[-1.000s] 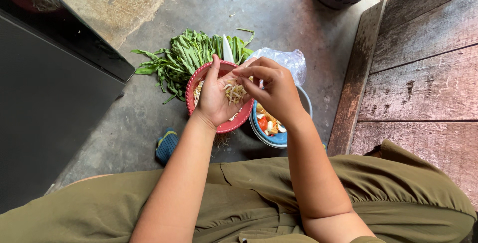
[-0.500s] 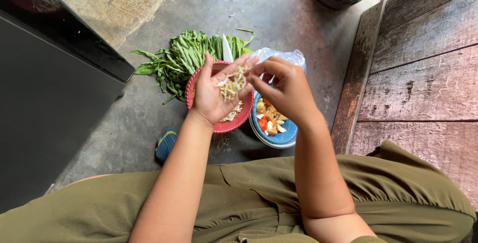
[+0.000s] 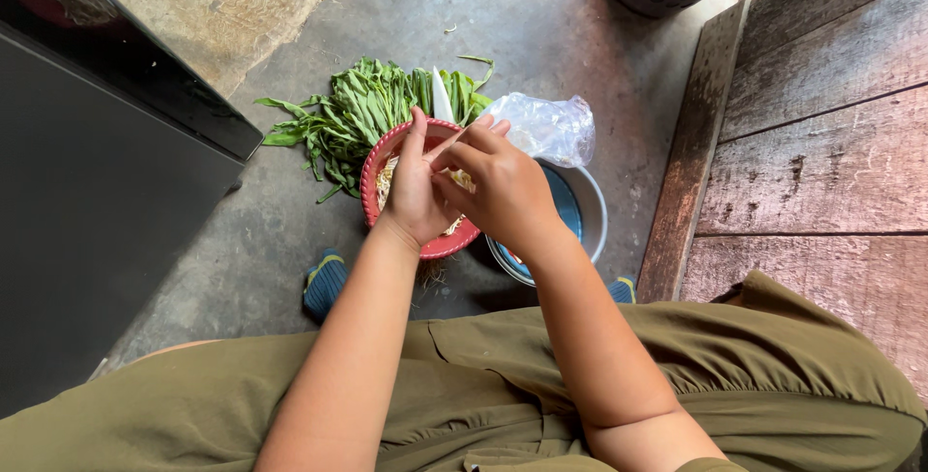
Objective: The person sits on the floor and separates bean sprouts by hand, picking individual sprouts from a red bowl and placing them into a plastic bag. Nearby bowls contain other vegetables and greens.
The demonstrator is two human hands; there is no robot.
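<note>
Both of your hands are meeting over the round red plastic colander (image 3: pixel 387 158), left hand (image 3: pixel 411 197) cupping pale bean sprouts (image 3: pixel 462 180) while right hand (image 3: pixel 498 192) is pinching them, so trimmings drop inside.

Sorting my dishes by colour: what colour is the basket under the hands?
Red-pink, ridged rim; the basket shows best in the head view, under the left hand.

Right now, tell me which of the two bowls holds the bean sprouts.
The red bowl beside the greens; sprouts show inside it. The blue bowl sits right of it.
</note>
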